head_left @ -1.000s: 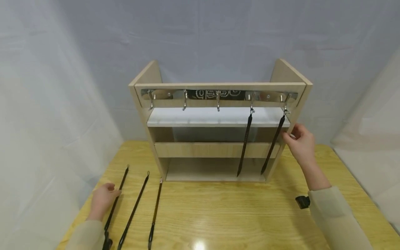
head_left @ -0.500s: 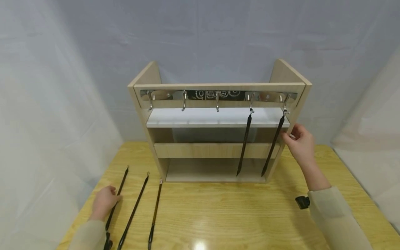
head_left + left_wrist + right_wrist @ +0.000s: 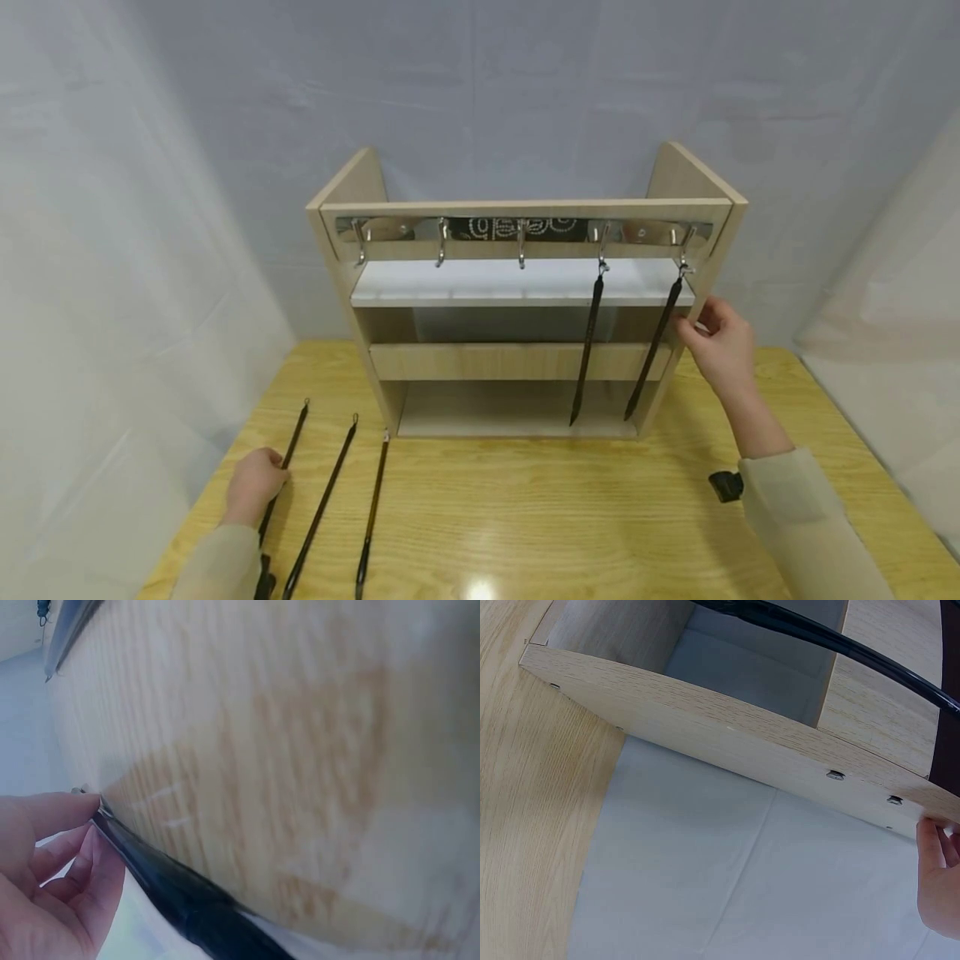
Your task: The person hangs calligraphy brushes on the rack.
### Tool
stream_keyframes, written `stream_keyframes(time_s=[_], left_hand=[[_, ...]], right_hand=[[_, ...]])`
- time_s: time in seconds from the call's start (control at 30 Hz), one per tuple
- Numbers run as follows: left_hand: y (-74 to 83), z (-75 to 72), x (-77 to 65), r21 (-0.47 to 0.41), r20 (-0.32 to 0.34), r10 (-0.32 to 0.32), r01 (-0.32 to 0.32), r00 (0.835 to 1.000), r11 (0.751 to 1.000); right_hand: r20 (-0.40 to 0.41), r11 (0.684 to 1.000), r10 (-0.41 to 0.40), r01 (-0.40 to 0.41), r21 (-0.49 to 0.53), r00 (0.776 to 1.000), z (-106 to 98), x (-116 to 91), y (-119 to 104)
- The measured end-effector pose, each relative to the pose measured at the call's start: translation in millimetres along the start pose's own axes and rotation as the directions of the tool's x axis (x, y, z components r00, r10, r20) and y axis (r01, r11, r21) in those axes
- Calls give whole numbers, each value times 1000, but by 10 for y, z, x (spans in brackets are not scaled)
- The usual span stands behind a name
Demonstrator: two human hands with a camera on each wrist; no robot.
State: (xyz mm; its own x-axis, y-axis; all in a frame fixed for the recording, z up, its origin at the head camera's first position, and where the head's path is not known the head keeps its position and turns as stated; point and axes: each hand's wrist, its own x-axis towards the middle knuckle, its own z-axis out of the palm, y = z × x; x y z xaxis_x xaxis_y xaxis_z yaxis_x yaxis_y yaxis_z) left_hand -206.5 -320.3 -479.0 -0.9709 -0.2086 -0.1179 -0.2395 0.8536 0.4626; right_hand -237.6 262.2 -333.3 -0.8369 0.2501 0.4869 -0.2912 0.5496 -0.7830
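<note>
Black brush (image 3: 295,435) at left, pinched by nearly closed L hand (image 3: 256,485); part-curled R hand (image 3: 723,346) grips wooden rack (image 3: 480,362) at right edge, nr 2 hung brushes (image 3: 655,350).

Rack (image 3: 495,362) stands on the table (image 3: 600,517), toward the back; cloth (image 3: 525,100) behind it & off to L + R. Hook strip (image 3: 423,229) runs across rack's top front, 5 hooks (image 3: 522,246) in a row. Far-R hook has outer brush (image 3: 656,350), next one L has inner brush (image 3: 588,350), both hanging in front of rack's R half. On table, front L, apart, L to R: leftmost brush (image 3: 296,433), mid. brush (image 3: 327,500), third brush (image 3: 373,508), its top end just beside rack's front L corner. My L hand (image 3: 255,483) is at leftmost brush, my R hand (image 3: 722,346) at rack's R side panel, near outer brush.
</note>
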Motion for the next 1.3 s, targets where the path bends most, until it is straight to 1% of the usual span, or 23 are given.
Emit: stream_keyframes(time_s=[0.23,0.43,0.6,0.77,0.9,1.07,1.17,1.3], left_hand=[[5,14,13,1,-9,-5,5,1000,1000],[13,-16,14,-12,-13,9,-9,1000,1000],[47,-84,10,-47,-54,14,-17,998,999],[130,-165,-10,-92,-119,43,-54,992,994],[216,-213,-36,-129,-196,61,-87,979,988],[408,-290,-101,-218,-279,61,-125,958,968],[541,-341,-143,-279,-328,42,-139,944,950],[706,-389,-189,-325,-399,7,-149,917,934]], right_hand=[[10,1000,-1,1,1,1000,-3,3,12],[6,1000,8,-8,5,1000,0,4,13],[20,1000,18,-18,13,1000,4,-1,6],[21,999,17,-17,28,1000,8,2,7],[15,999,8,-8,41,1000,10,7,7],[8,999,-5,5,49,1000,7,12,9],[7,999,-7,7,46,1000,4,11,12],[0,998,-9,9,57,1000,5,8,21]])
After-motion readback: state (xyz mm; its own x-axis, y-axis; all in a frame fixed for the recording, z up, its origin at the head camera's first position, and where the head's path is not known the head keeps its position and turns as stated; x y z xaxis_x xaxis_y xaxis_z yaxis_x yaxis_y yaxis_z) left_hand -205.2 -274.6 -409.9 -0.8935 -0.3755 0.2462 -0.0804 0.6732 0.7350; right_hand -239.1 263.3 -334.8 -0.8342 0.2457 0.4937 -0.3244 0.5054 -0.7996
